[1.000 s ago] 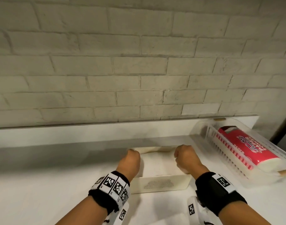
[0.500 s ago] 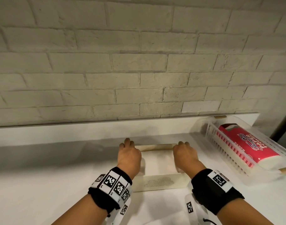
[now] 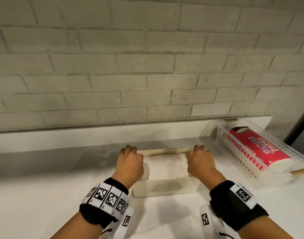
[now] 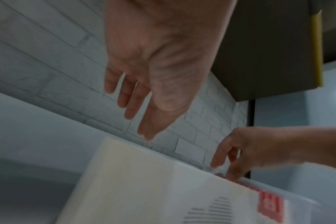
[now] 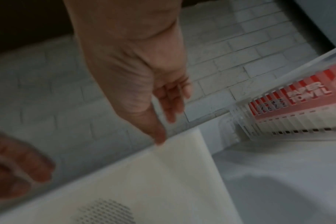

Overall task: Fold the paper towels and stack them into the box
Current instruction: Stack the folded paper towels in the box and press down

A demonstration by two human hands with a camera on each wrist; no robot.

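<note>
Both hands are hovering over the cream box, which is sitting on the white desk near the brick wall. The left hand is hanging above the box's left side with fingers straight and spread, holding nothing. The right hand is over the right side, fingers loosely extended and pointing down at the rim, also empty. Folded paper towels are lying inside the box, soft and white. I judge that the stacking step is finishing here and that the next move calls for fetching another sheet from the paper towel pack, a red, glossy printed wrap lying in the clear slatted basket to the right. The box looks like smooth matte plastic, rectangular, with a cloud-shaped patch of perforations on its near wall.
</note>
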